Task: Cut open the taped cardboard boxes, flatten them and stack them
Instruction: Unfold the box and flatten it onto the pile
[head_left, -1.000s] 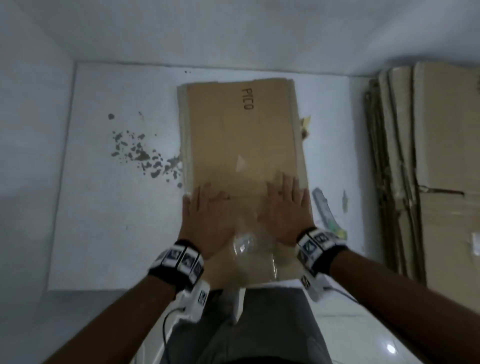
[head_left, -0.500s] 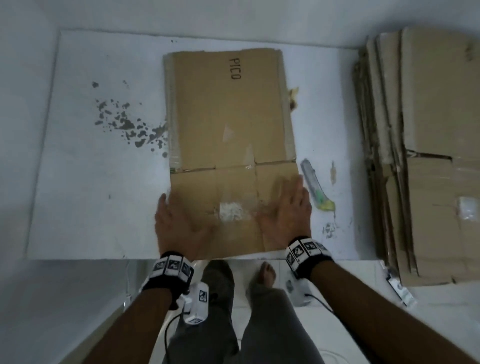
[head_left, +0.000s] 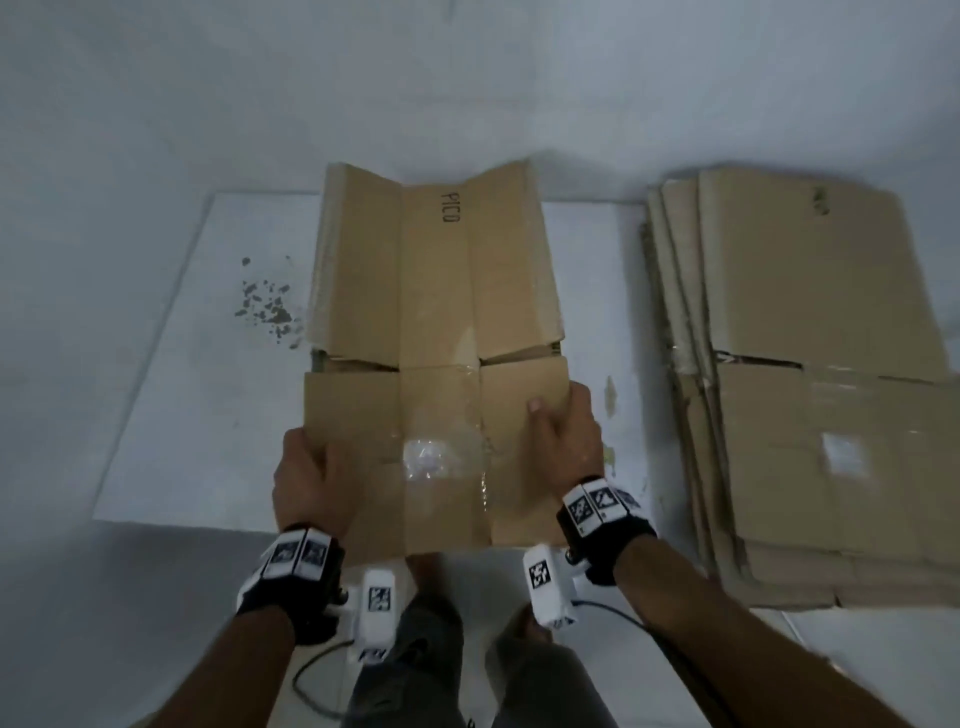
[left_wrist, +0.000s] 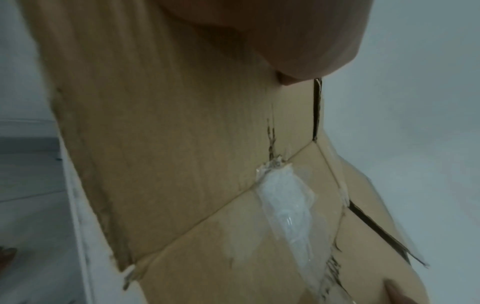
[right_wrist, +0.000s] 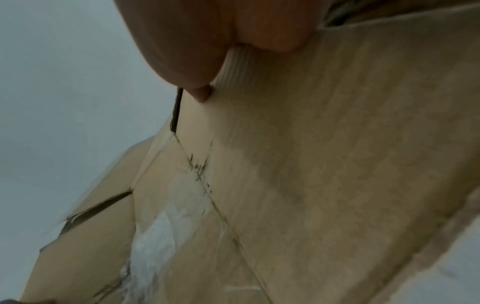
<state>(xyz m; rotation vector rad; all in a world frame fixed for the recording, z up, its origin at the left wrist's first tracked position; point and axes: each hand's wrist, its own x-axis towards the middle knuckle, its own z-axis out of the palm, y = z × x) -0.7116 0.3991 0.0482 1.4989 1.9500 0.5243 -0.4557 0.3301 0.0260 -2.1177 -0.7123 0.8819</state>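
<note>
A flattened box (head_left: 436, 332) is gripped at its near side edges by the left hand (head_left: 306, 473) and right hand (head_left: 566, 441), over the white board (head_left: 171, 364); stacking onto the pile (head_left: 810, 374) at the right remains.

One flattened cardboard box (head_left: 436, 291) marked PICO is held up at centre by two hands, the left hand (head_left: 306, 473) and the right hand (head_left: 563, 441). One stack of flattened boxes (head_left: 800, 374) lies on the right; its layers are too close to count. One white sheet (head_left: 208, 374) lies beneath.
</note>
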